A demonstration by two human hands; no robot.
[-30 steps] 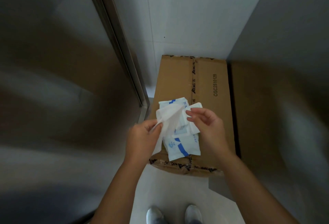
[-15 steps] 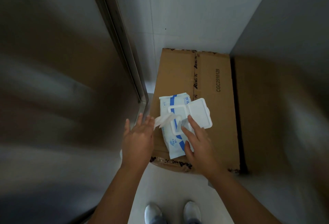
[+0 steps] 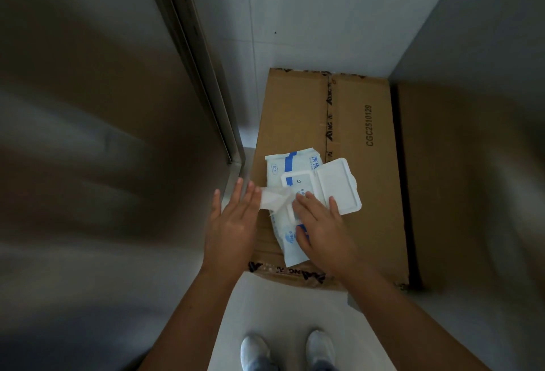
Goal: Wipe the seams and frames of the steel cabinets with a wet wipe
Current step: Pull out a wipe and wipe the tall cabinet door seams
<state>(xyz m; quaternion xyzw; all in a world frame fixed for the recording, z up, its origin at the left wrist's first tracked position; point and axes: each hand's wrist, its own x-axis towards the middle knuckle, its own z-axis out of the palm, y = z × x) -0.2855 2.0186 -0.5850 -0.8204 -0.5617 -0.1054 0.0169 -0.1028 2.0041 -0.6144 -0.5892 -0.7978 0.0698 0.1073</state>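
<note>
our right hand (image 3: 321,230) lies flat on the wipe pack (image 3: 287,248), fingers straight and grip apart, pressing it onto the cardboard box (image 3: 371,208); the lid (image 3: 336,187) stands open. the wet wipe (image 3: 274,198) trails from the opening to the fingertips of our left hand (image 3: 233,223), its grip apart too, beside the steel cabinet (image 3: 88,134) on our left

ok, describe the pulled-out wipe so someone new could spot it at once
A cardboard box sits between steel cabinets, with a blue-and-white pack on its near left. The wipe pokes out of the pack's opening toward the left hand. It is crumpled and plain white, unlike the stiff lid flipped open to the right.
</note>
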